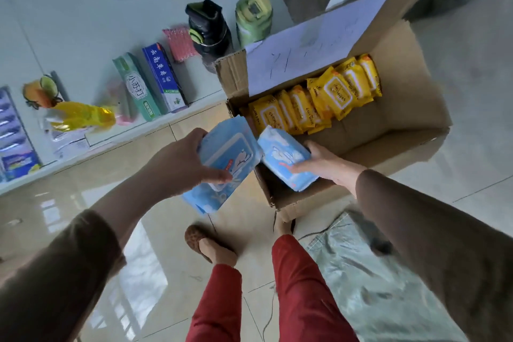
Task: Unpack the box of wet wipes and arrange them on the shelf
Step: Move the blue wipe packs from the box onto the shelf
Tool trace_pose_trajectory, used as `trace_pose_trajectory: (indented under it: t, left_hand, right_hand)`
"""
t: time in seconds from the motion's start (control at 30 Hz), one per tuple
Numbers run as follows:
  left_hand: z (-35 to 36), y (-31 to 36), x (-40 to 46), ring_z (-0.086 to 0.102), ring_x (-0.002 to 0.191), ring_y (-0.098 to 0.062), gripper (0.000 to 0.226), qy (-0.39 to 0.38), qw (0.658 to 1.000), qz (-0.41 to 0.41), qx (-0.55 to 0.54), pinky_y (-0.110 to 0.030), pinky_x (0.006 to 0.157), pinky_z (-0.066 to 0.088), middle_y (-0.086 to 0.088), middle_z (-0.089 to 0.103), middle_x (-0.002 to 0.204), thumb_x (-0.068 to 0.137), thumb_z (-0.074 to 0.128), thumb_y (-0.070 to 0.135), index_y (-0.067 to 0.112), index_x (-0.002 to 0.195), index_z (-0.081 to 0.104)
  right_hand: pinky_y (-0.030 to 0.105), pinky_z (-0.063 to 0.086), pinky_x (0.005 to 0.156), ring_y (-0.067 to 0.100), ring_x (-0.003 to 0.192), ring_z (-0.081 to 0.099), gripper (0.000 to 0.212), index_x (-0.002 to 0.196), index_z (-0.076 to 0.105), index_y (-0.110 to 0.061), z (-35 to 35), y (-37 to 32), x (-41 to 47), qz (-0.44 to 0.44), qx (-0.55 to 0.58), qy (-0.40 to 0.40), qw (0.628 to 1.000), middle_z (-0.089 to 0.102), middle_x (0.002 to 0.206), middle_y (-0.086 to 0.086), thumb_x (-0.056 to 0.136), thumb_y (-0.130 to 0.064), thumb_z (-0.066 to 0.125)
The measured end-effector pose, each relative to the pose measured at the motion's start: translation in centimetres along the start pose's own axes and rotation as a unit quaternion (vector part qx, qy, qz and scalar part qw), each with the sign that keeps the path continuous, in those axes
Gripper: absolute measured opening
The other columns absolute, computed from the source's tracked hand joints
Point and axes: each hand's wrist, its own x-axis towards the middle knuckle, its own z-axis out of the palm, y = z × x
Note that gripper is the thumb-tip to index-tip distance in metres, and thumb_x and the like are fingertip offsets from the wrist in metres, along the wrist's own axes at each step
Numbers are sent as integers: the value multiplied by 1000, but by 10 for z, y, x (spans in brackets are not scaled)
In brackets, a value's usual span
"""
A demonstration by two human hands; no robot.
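Note:
An open cardboard box [394, 130] stands on the floor with several yellow wet-wipe packs [327, 94] lined up inside along its far wall. My left hand [177, 166] grips a stack of blue wet-wipe packs [227, 155] just left of the box's near corner. My right hand [324, 164] holds another blue pack [283, 155] over the box's near end, thumb on top. The white shelf [133, 130] runs along the left, its front edge near my left hand.
On the shelf stand two toothpaste boxes [150, 83], a pink pack [179, 43], a black bottle [209, 28], a green bottle [254, 18], a yellow packet [83, 116] and blue packs at the far left. A plastic sheet [369, 272] lies on the tiled floor near my legs.

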Motion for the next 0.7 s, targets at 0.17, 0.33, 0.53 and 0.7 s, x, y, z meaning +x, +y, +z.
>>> trace_pose_trajectory:
  t: [0.17,0.33,0.53,0.7]
  left_hand:
    - [-73,-3,-102,64,77,-16,68,40,998,29,-28,-39,70,56,9,66,91,57,86,58,37,109,47]
    - [-159,-19,-217,63,80,-7,67,82,992,84,-39,-32,65,51,15,66,93,60,86,56,42,113,48]
    - [-263,-40,-310,62,85,-6,69,153,977,145,-20,-35,73,52,18,66,96,63,85,49,46,119,45]
    - [-340,-57,-317,60,81,-16,56,236,958,160,-13,-44,71,53,5,63,92,62,86,47,31,105,53]
  right_hand:
    - [44,56,84,18,98,66,70,120,44,-30,-16,-100,-141,-110,-125,47,985,63,111,-10,60,-39,79]
    - [24,54,74,3,92,63,59,117,49,-26,9,-213,-281,-262,-76,143,951,61,107,-14,73,-18,87]
    - [23,57,75,9,101,66,55,122,62,-24,47,-327,-376,-398,120,115,902,69,115,-3,74,-4,80]
    - [22,56,71,7,92,68,54,118,58,-18,59,-410,-370,-416,169,115,886,68,107,-5,71,-7,81]
